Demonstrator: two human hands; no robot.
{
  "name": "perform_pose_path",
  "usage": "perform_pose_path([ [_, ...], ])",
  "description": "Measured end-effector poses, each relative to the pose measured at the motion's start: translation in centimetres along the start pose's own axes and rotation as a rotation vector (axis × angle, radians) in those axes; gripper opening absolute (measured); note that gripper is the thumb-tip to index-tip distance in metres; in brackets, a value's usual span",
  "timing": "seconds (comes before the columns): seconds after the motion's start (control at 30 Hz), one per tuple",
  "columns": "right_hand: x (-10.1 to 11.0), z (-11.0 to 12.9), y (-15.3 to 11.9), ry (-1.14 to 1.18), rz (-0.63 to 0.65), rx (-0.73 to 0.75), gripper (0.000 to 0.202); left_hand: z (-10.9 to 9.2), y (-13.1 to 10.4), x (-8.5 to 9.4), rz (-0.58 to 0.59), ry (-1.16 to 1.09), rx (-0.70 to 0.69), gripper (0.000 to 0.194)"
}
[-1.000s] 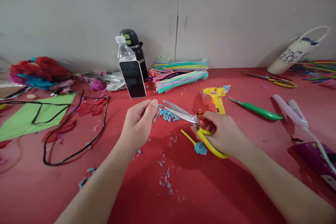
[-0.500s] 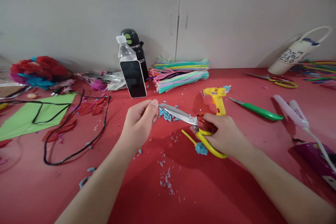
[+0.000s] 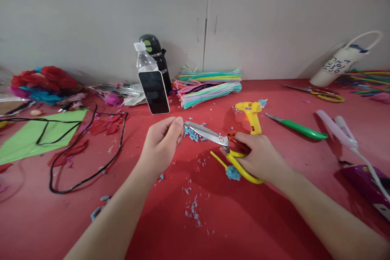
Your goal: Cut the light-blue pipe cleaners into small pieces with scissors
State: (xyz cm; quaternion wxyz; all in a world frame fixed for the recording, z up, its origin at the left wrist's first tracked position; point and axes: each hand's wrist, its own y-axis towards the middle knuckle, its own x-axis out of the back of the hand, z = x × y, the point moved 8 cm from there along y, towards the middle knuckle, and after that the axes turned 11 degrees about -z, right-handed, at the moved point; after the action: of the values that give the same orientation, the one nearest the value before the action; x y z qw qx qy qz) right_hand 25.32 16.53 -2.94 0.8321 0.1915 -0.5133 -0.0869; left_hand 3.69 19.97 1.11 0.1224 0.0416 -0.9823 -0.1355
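My right hand [image 3: 258, 152] grips a pair of scissors [image 3: 210, 134] by its red and yellow handles, the blades pointing left. Close to the blade tips, my left hand [image 3: 164, 140] is closed in a pinch. Whatever sits between its thumb and finger is too small and covered to name. Beneath the blades lies a pile of short blue cut pieces [image 3: 191, 133] on the red table [image 3: 243, 219]. Beside the yellow handle is a blue fuzzy cluster [image 3: 233, 172] on a yellow stem.
Behind my hands, a phone [image 3: 154, 92] leans on a clear bottle [image 3: 145, 61], left of bundled pipe cleaners [image 3: 210, 87]. A yellow glue gun [image 3: 251, 115] and a green-handled knife [image 3: 301, 128] lie to the right. A black cord [image 3: 76, 190] loops at left.
Little differs. The scissor tips have dipped slightly and sit a touch nearer my left fingertips; both hands keep their grip. The whole view has shifted very slightly.
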Motion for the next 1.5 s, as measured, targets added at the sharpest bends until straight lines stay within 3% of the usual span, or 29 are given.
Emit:
perform_pose_path([
  [1.5, 0.42, -0.01, 0.03, 0.018, 0.015, -0.008, 0.034, 0.0, -0.11, -0.07, -0.022, 0.043, 0.003, 0.037],
])
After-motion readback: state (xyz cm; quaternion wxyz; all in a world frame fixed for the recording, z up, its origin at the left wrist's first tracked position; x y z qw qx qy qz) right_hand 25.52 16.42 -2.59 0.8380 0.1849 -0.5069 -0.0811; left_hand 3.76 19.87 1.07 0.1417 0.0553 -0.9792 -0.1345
